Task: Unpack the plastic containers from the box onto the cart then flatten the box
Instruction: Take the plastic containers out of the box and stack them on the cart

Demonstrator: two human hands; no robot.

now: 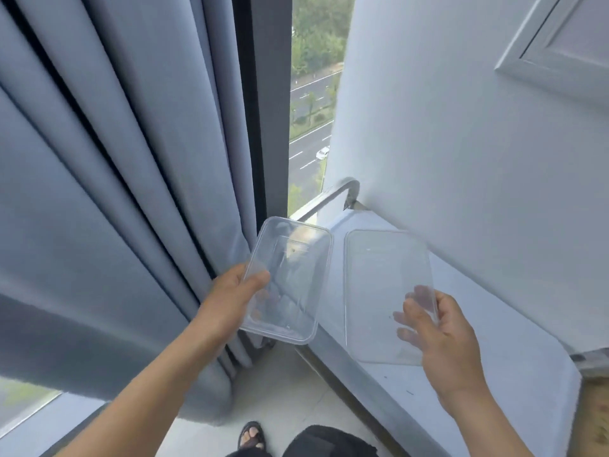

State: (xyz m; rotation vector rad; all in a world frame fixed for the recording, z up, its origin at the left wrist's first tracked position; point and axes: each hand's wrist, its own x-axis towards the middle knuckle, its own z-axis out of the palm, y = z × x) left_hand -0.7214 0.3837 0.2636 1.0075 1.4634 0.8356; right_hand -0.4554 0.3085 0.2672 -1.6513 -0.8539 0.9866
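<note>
My left hand [235, 296] grips a clear rectangular plastic container [290, 278] by its near left edge, thumb inside the rim, holding it in the air left of the cart. My right hand [438, 331] holds a flat clear plastic lid [385, 291] at its near right corner, fingers beneath it, just above the cart's pale top [514, 341]. The cart runs along the white wall. A corner of the cardboard box [593, 367] shows at the far right edge, mostly out of frame.
Blue-grey curtains [131, 192] hang at the left, close to the container. A window gap [309, 127] shows a road far below. The cart's metal handle [333, 196] curves at its far end. A sandalled foot [252, 435] stands on the tiled floor.
</note>
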